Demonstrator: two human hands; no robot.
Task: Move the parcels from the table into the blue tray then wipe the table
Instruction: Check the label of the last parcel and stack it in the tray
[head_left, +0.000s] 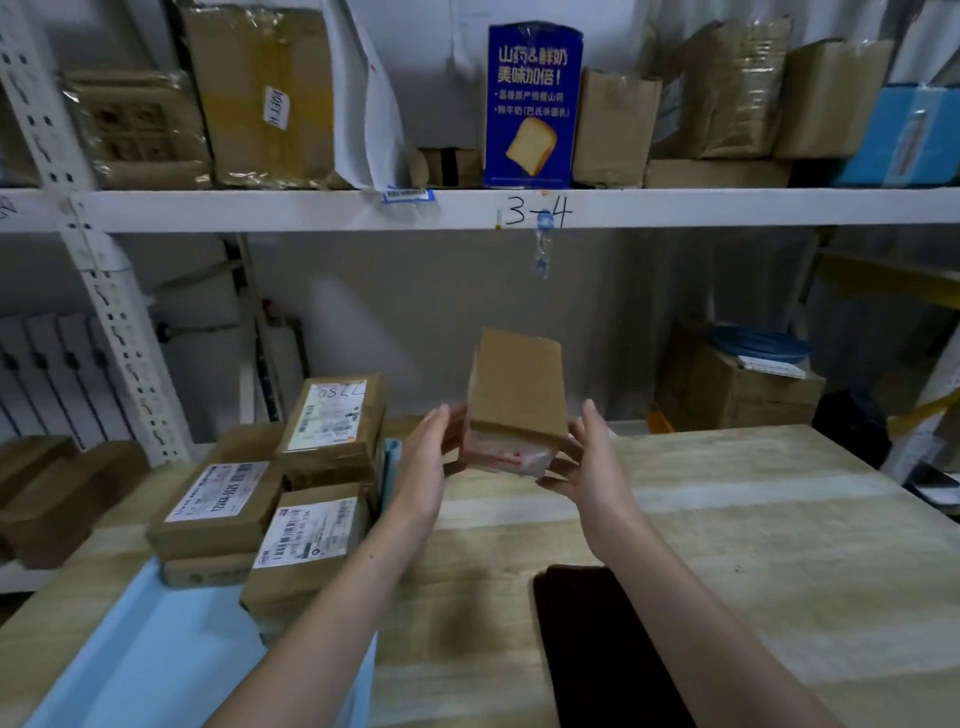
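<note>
Wooden table (675, 519) ran across the lower frame under stockroom shelving. At centre frame a cardboard parcel (514, 400) was lifted clear of it, left hand (431, 457) and right hand (587, 457) clamping opposite sides, likely to keep it level in transit. Blue tray (156, 649) sat lower left with several labelled parcels (317, 525) stacked in it, so this looked like the last one. Dark cloth (587, 623) lay near the bottom edge, presumably for wiping.
</note>
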